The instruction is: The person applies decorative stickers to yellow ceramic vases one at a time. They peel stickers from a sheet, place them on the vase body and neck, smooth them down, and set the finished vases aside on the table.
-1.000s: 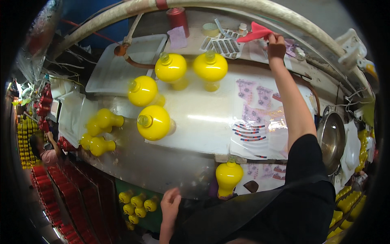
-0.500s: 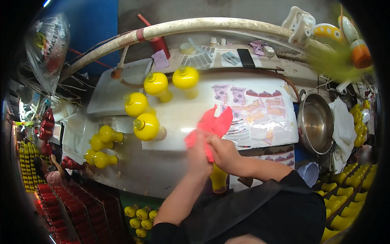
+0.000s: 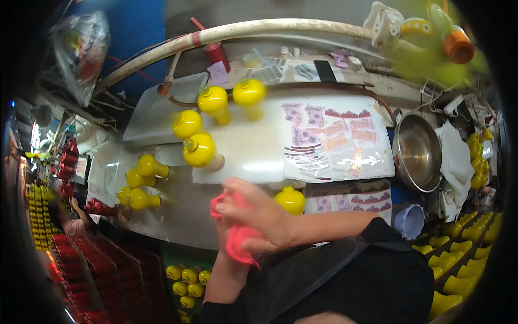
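A pink cloth (image 3: 240,245) is bunched between my two hands, over the near edge of the grey table. My right hand (image 3: 264,216) lies across it with bent fingers, gripping it. Beneath the cloth and the right hand is my left hand (image 3: 223,233); its fingers are mostly hidden. Just right of my hands stands a yellow glossy vase (image 3: 290,201). Farther off, several more yellow vases, one of them a vase (image 3: 199,150) near the board's left edge, stand on the white board (image 3: 243,146).
Printed decal pieces (image 3: 334,129) lie wet on the board's right side. A metal basin (image 3: 416,154) and a purple-grey cup (image 3: 409,221) are at the right. A whitish pipe (image 3: 280,26) arches across the back. Red vases (image 3: 91,270) fill racks at lower left. A person (image 3: 75,224) works at far left.
Both hands have come nearer and to the left with the pink cloth. My right hand has moved over the left one, and the yellow vase beside them shows more fully.
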Available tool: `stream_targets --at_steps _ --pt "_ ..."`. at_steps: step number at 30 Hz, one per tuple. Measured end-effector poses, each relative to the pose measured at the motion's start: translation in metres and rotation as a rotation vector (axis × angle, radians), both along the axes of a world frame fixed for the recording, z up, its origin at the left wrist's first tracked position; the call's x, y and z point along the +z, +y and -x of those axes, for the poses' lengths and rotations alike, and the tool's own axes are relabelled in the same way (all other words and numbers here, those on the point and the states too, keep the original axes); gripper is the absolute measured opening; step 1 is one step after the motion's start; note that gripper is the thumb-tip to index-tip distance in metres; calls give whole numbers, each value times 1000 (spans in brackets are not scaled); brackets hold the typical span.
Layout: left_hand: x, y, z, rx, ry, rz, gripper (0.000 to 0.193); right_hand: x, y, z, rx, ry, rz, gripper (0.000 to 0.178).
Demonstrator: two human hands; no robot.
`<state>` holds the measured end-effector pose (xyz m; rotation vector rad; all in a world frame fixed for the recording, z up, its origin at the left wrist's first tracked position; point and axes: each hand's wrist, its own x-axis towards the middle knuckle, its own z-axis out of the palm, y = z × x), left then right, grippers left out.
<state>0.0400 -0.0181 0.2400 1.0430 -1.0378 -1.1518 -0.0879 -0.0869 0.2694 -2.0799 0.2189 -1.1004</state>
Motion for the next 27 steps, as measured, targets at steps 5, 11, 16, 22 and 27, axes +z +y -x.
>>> stream_targets --at_steps 5,11,16,22,27 --pt "-19 31 -2 263 183 287 48 -3 22 -53 -41 -85 -281 47" --pt "8 88 -38 801 -905 498 61 30 45 -139 750 -278 -1209 46" --pt "-10 164 -93 1042 -1243 257 42 29 111 -181 849 83 -1347 53" --pt "-28 243 -136 1142 -1616 212 31 27 137 -212 1031 612 -830 33" --pt "-12 269 -126 1032 -1463 -14 45 -8 158 -213 929 476 -502 20"
